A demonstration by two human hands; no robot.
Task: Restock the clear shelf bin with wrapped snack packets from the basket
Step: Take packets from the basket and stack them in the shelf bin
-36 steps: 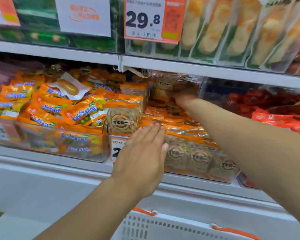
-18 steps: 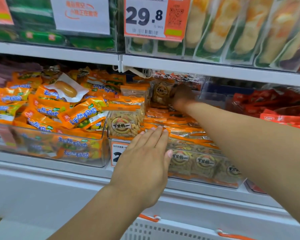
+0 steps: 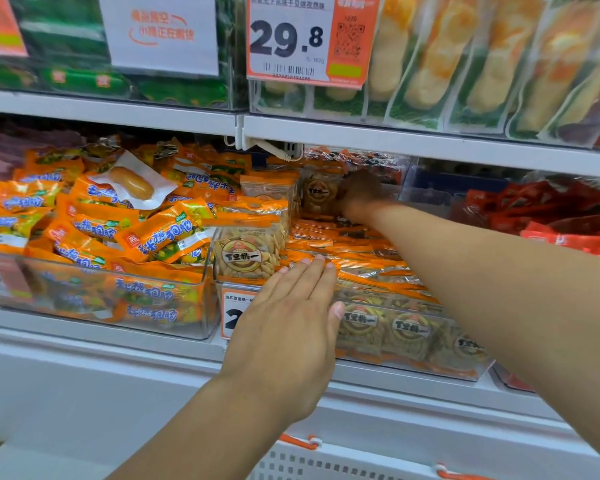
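The clear shelf bin (image 3: 471, 370) on the middle shelf holds several orange-topped snack packets with a round brown label. My left hand (image 3: 288, 327) lies flat at the bin's front, its straight fingers over the front packets. My right hand (image 3: 362, 195) reaches deep to the back of the bin and grips an upright snack packet (image 3: 321, 194) there; its fingers are in shadow. Another packet (image 3: 248, 258) stands upright at the bin's front left corner. The white basket (image 3: 326, 462) with orange handles is below, at the frame's bottom edge.
A second clear bin (image 3: 174, 327) of orange packets sits to the left, with a loose sausage packet (image 3: 132, 183) on top. Red packets (image 3: 551, 220) lie to the right. The shelf above (image 3: 395, 140) hangs low over the bin and carries a 29.8 price tag (image 3: 309, 39).
My right hand has lowered the packet from under the upper shelf and pushed it down at the back of the bin. My left hand has stayed flat at the bin's front.
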